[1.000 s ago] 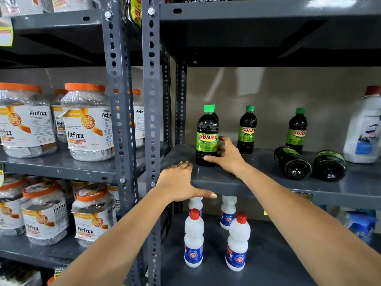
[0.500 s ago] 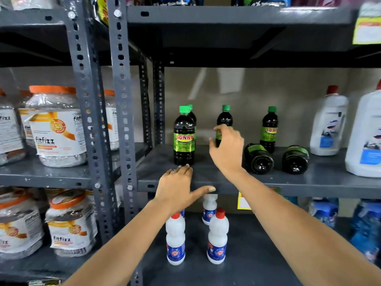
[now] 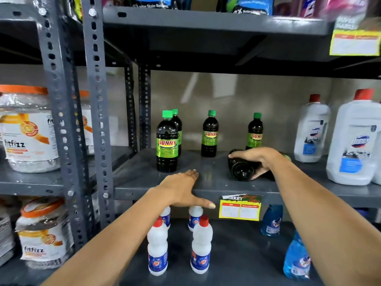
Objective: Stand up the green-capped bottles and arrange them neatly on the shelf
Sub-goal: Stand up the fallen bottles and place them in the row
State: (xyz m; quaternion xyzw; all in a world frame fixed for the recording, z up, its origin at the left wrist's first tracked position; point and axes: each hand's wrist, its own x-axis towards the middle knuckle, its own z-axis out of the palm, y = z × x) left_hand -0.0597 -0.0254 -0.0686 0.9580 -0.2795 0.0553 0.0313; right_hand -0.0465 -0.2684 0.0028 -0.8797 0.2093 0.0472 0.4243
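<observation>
Several dark, green-capped "SUNNY" bottles stand upright on the grey shelf (image 3: 206, 182): one in front (image 3: 167, 145), one directly behind it (image 3: 176, 120), one in the middle (image 3: 210, 137) and one further right (image 3: 255, 133). A bottle lies on its side (image 3: 240, 171), base towards me, with my right hand (image 3: 257, 159) wrapped over it. A second lying bottle is hidden behind my right arm; only a green bit shows. My left hand (image 3: 185, 188) rests flat on the shelf's front edge, fingers apart, thumb pointing right.
Large white jugs with red caps (image 3: 311, 131) (image 3: 356, 145) stand at the shelf's right end. Below are white bottles (image 3: 201, 246) and blue ones (image 3: 296, 256). Orange-lidded "fitfizz" jars (image 3: 26, 131) fill the left rack beyond the perforated uprights (image 3: 97, 112). A yellow price tag (image 3: 240, 208) hangs on the edge.
My right hand left the front upright bottle, crossed to the right and closed over the lying bottle. The view shifted right. My left hand stayed on the shelf edge.
</observation>
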